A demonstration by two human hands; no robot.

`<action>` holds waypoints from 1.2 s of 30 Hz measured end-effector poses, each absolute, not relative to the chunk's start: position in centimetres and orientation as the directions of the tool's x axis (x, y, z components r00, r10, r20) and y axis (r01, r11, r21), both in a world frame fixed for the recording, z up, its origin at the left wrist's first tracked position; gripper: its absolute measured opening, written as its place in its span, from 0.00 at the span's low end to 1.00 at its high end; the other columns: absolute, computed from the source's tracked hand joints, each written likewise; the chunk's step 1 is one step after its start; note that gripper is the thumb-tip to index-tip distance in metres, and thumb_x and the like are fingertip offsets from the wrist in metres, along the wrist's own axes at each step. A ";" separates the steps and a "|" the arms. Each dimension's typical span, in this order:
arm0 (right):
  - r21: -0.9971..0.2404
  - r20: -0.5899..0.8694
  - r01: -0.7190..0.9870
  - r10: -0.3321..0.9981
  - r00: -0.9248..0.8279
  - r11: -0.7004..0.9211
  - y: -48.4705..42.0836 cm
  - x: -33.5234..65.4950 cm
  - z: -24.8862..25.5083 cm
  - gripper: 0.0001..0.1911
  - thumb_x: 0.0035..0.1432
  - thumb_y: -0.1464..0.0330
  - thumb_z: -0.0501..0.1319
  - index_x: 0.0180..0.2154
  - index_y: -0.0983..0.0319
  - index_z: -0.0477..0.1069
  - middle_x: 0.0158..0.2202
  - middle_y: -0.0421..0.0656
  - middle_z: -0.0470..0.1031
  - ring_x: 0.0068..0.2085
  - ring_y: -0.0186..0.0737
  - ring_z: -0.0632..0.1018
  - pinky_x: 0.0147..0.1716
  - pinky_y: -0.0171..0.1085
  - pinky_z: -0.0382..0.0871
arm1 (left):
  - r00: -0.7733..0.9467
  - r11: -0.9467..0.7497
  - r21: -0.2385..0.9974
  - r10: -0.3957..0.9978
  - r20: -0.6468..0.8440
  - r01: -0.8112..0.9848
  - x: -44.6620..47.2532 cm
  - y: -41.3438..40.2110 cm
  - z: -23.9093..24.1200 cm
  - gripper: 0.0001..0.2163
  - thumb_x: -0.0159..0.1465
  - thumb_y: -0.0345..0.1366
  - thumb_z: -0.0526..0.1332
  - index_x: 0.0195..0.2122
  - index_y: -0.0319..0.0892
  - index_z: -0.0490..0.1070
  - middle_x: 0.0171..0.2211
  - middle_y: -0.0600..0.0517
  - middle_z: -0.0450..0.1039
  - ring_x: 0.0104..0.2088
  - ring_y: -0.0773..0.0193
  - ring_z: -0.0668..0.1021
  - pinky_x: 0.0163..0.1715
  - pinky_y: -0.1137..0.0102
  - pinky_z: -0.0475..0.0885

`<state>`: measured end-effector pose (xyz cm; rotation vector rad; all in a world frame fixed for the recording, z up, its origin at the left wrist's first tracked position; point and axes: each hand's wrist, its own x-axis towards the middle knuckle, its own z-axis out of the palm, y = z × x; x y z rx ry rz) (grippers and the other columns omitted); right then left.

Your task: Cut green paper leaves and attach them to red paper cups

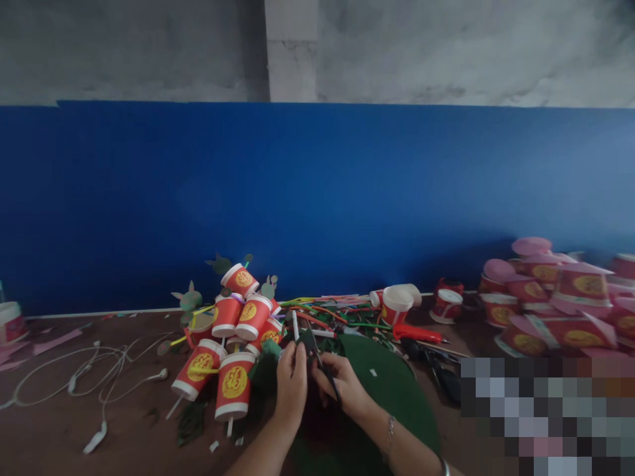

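Note:
My left hand (292, 383) and my right hand (342, 383) meet over a round dark green sheet (391, 390) on the brown table. The left hand pinches a small dark green piece (306, 342) together with a white straw (296, 325) that sticks up from it. My right hand is closed around black scissors (325, 370), whose blades point up toward that piece. A heap of red paper cups (233, 324) with gold emblems, straws and green cut-outs lies just left of the hands.
Coloured straws (322, 311) lie scattered behind the hands. White earphone cables (94, 370) trail at left. A red-handled tool (417, 332) and more black scissors (441, 373) lie at right. Pink-lidded red cups (550, 291) are piled far right. A blue wall (317, 198) backs the table.

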<state>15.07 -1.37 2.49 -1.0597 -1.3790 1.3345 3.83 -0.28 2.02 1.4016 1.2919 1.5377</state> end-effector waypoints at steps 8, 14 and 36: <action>-1.000 0.011 0.001 0.978 -0.210 0.011 -1.5 15.0 3.1 0.18 0.41 0.56 0.65 0.24 0.63 0.64 0.11 0.31 0.61 0.11 0.27 0.63 0.10 0.27 0.60 | -0.201 -0.257 0.963 0.942 0.268 0.080 3.8 -0.4 2.2 0.16 0.61 0.48 0.51 0.24 0.42 0.62 0.22 0.55 0.64 0.26 0.64 0.68 0.26 0.72 0.64; -1.000 0.014 0.010 0.973 -0.229 0.017 -1.6 15.0 3.0 0.18 0.41 0.56 0.65 0.23 0.63 0.64 0.11 0.32 0.63 0.11 0.27 0.63 0.10 0.27 0.59 | -0.218 -0.267 0.962 0.937 0.274 0.065 3.8 -0.6 2.4 0.17 0.61 0.50 0.51 0.24 0.42 0.63 0.22 0.54 0.66 0.26 0.64 0.70 0.26 0.72 0.66; -0.999 0.032 0.018 0.975 -0.222 0.036 -1.3 15.1 2.6 0.19 0.42 0.55 0.65 0.24 0.63 0.64 0.11 0.32 0.62 0.11 0.27 0.63 0.10 0.27 0.58 | -0.220 -0.266 0.958 0.933 0.284 0.106 3.8 -0.5 2.4 0.18 0.60 0.52 0.52 0.25 0.42 0.64 0.23 0.52 0.67 0.27 0.62 0.70 0.28 0.70 0.66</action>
